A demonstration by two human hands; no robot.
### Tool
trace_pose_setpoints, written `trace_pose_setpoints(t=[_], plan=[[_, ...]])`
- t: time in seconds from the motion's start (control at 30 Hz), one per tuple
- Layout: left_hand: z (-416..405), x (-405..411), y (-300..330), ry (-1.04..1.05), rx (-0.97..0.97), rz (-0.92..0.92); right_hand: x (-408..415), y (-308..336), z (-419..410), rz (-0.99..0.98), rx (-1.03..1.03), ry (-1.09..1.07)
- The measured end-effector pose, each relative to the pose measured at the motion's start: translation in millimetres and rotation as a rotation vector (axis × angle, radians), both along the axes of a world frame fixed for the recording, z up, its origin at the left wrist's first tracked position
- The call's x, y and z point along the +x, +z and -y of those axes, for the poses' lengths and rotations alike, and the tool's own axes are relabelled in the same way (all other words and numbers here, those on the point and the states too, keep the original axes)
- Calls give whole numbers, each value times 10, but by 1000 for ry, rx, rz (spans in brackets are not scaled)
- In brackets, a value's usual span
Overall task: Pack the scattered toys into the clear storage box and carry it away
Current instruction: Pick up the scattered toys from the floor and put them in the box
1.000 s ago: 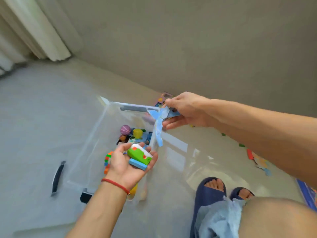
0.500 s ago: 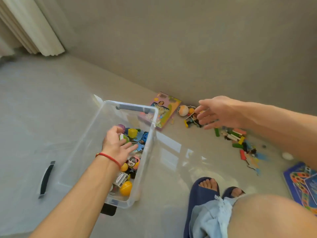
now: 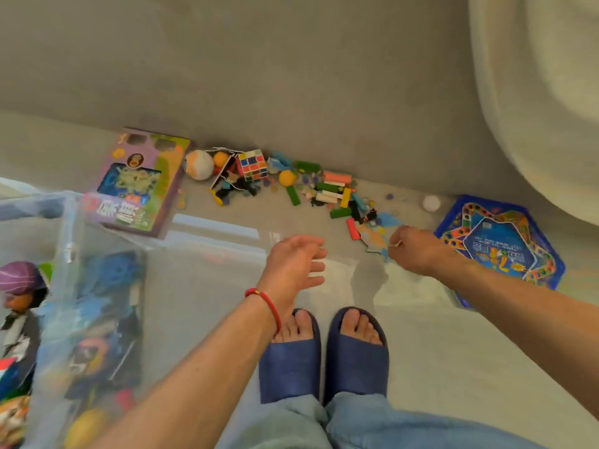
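The clear storage box [image 3: 69,222] stands at the left with several toys inside, among them a purple ball [image 3: 19,277]. My left hand [image 3: 295,264] hovers open and empty over the floor, right of the box. My right hand [image 3: 418,251] is down on the floor, its fingers pinched on a flat blue-and-tan cutout piece [image 3: 376,238]. Scattered along the wall lie a purple toy package [image 3: 139,183], a white-and-orange ball [image 3: 198,165], a colour cube [image 3: 252,164] and several coloured blocks [image 3: 334,189].
A blue hexagonal game board [image 3: 499,244] lies on the floor just right of my right hand, with a small white ball [image 3: 431,203] behind it. My feet in dark blue slippers [image 3: 291,351] stand below the hands. A pale curtain [image 3: 534,92] hangs at the upper right.
The view swung right and down toward the toy pile. My left hand left the box empty. My right hand dropped from mid-air to the flat cutout piece on the floor.
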State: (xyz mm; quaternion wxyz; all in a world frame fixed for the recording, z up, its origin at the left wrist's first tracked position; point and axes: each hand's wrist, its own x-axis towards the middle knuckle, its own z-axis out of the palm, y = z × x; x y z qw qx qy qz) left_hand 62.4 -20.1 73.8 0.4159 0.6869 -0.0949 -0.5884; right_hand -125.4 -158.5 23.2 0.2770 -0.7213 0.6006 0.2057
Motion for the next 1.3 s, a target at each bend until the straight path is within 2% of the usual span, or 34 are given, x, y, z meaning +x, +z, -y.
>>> trace_pose_setpoints(t=[0.17, 0.37, 0.57, 0.7, 0.8, 0.87, 0.93, 1.03, 1.1, 1.17, 1.3], plan=[[449, -242, -610, -115, 89, 91, -46, -713, 28, 48, -145, -111], [631, -378, -1115, -67, 138, 84, 32, -1165, -135, 148, -310, -259], [547, -407, -1300, -45, 158, 81, -61, -1318, -150, 251, -410, -271], [532, -436, -1314, -57, 104, 58, -131, -1229, -289, 404, -442, -319], [545, -522, -1315, 3, 9, -134, -67, -1066, -518, 589, -388, -134], [549, -570, -1359, 87, -43, -183, -10, -990, -628, 645, -311, 15], [536, -552, -1421, 177, -44, -138, 8, -973, -584, 601, -315, 44], [500, -465, -1451, 229, 25, -119, -44, -1081, -342, 377, -463, -104], [490, -423, -1442, 228, 53, -141, -74, -1164, -172, 175, -425, -238], [500, -411, -1435, 218, 60, -174, -94, -1227, -102, 49, -331, -274], [542, -431, -1470, 191, 85, -240, -194, -1284, -182, 69, -258, -313]])
